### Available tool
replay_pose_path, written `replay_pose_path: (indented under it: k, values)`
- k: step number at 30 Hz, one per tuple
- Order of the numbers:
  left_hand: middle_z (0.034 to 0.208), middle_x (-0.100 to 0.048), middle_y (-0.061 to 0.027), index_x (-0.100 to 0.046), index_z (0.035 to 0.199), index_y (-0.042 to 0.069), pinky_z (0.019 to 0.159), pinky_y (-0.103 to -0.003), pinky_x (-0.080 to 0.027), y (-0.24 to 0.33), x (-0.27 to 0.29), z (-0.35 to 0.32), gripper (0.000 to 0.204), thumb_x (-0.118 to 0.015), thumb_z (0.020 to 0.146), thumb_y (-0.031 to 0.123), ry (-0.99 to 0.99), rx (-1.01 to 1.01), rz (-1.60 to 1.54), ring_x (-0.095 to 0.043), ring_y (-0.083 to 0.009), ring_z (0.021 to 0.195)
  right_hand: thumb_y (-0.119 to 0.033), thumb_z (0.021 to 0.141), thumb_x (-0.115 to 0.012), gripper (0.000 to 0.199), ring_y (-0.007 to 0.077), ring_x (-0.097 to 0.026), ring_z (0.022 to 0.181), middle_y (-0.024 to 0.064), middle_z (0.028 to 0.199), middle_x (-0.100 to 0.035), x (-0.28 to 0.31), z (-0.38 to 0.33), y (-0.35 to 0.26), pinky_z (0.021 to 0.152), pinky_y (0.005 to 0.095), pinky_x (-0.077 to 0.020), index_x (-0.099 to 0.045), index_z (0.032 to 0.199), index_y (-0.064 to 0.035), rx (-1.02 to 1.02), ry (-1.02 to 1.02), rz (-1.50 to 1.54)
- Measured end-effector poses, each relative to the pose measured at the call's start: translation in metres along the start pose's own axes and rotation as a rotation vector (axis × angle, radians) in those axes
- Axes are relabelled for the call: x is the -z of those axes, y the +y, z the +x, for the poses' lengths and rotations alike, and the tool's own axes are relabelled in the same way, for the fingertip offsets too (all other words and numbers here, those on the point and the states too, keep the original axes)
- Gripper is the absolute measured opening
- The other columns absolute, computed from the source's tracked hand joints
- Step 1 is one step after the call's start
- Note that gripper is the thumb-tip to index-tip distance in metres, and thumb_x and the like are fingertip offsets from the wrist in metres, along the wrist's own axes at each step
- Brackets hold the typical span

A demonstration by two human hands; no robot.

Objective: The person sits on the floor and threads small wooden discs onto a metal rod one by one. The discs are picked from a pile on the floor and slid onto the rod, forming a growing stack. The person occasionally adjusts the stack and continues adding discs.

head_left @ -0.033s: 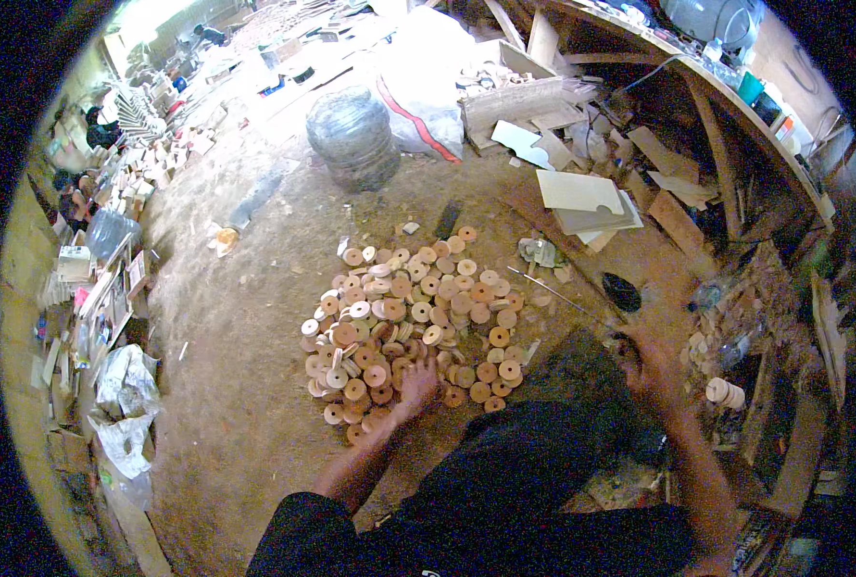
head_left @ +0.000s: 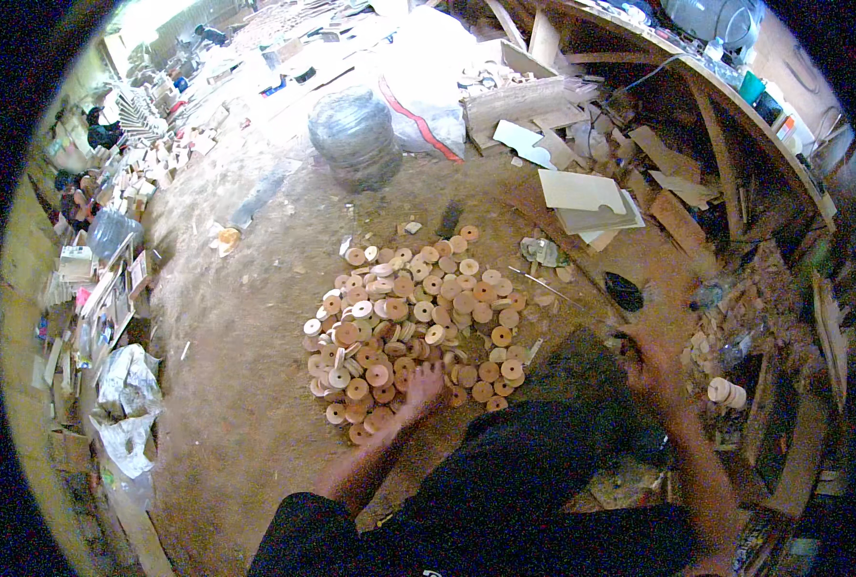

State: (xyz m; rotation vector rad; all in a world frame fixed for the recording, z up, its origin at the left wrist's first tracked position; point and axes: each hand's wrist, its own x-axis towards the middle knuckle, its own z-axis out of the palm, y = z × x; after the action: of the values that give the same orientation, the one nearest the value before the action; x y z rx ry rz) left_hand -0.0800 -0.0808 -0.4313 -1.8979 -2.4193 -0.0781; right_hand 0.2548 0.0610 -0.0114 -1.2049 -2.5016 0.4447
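Observation:
A heap of round wooden discs [head_left: 404,286], each with a small centre hole, lies on the dirt floor in front of me. At its near edge is my left hand [head_left: 426,387], fingers bent down among the discs; what they hold, if anything, is hidden. To the right of the heap, my right hand [head_left: 645,358] is closed around a thin metal rod [head_left: 545,286]. The rod's far end points up and left, just beyond the discs' right side. My dark-clothed leg [head_left: 534,433] lies between both hands.
Behind the heap stands a plastic-wrapped bundle [head_left: 355,137]. Pale cut boards [head_left: 587,200] and wood scraps lie at the right, below a curved-looking workbench [head_left: 707,77]. A crumpled white plastic bag [head_left: 125,385] and stacked wood line the left wall, where another person [head_left: 75,197] sits.
My left hand's fingers have drawn back slightly and bent more at the near edge of the heap. My right hand stays nearly still with the rod.

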Motion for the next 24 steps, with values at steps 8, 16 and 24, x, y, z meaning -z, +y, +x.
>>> replay_pose_path:
  k: [8, 16, 24]
  values:
    - [0.108, -0.056, -0.0070, -0.051, 0.131, 0.008, 0.068, -0.035, -0.047, 0.030, -0.044, -0.020, 0.048, -0.056, 0.087, 0.027, -0.052, -0.093, 0.063, -0.055, -0.0214, 0.088, 0.001, 0.083, -0.058, 0.029, 0.0351, -0.064, 0.086, 0.0175, 0.093, -0.065, -0.003, 0.001, 0.006, 0.076, 0.0427, -0.0507, -0.061, 0.112, -0.0043, 0.082, 0.032, -0.001]
    - [0.108, -0.061, -0.0178, -0.040, 0.139, -0.006, 0.044, -0.035, -0.047, 0.061, -0.050, -0.039, 0.059, -0.056, 0.093, 0.027, -0.007, -0.040, -0.317, -0.058, -0.0244, 0.072, 0.003, 0.083, -0.054, 0.029, 0.0361, -0.064, 0.090, 0.0181, 0.097, -0.066, -0.006, 0.005, 0.005, 0.080, 0.0420, -0.0510, -0.061, 0.111, -0.0037, 0.166, 0.046, 0.009]
    - [0.098, -0.060, -0.0214, -0.051, 0.131, 0.005, 0.048, -0.042, -0.053, 0.059, 0.003, -0.015, 0.050, -0.061, 0.089, 0.030, -0.198, -0.010, -0.537, -0.065, -0.0337, 0.069, 0.002, 0.084, -0.056, 0.027, 0.0375, -0.064, 0.088, 0.0184, 0.096, -0.065, -0.001, 0.003, 0.001, 0.080, 0.0425, -0.0512, -0.062, 0.110, -0.0034, 0.191, 0.063, 0.007]
